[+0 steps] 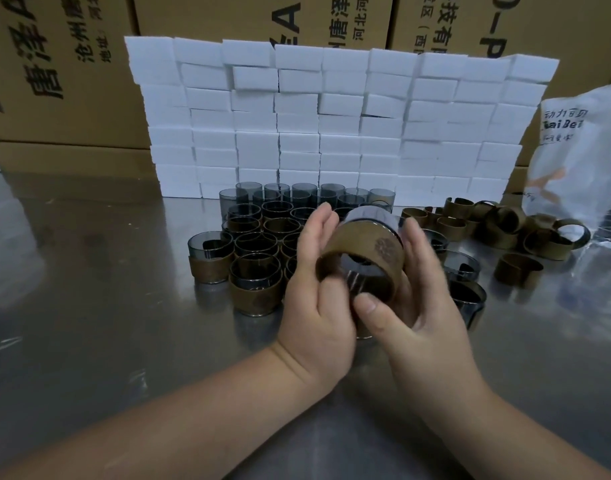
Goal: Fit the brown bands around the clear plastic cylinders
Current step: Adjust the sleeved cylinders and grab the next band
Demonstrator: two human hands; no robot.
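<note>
While both hands clamp it from opposite sides, the brown band (357, 251) sits round a clear plastic cylinder (375, 216), held tilted just above the table (89, 306) with the open end toward the camera. Left hand (319, 306): palm and fingers against the band's left side, thumb hooked on the near rim. Right hand (429, 306): thumb pressed on the lower near rim, fingers wrapped behind the right side and motion-blurred. The band is matte brown and leather-like, with a dark stamp on its upper face; the stamp is too small to read. The cylinder is smoke-tinted and glossy, and its far end pokes out past the band. The band's ends are covered by the hands, so I can't tell whether they meet. On the table left of the hands, banded cylinders (255, 289) stand upright in a tight cluster. Bare cylinders (278, 192) stand in rows behind them. More cylinders right of the right hand are partly hidden by it. Loose bands (505, 220), open C-shapes, lie heaped at far right, one apart from the heap nearer the camera. A wall of white foam blocks (332, 116) is stacked behind the cylinders. Behind that are cardboard cartons (54, 81), their print cut off by the frame. A printed plastic bag (581, 161) is cropped at the right edge.
</note>
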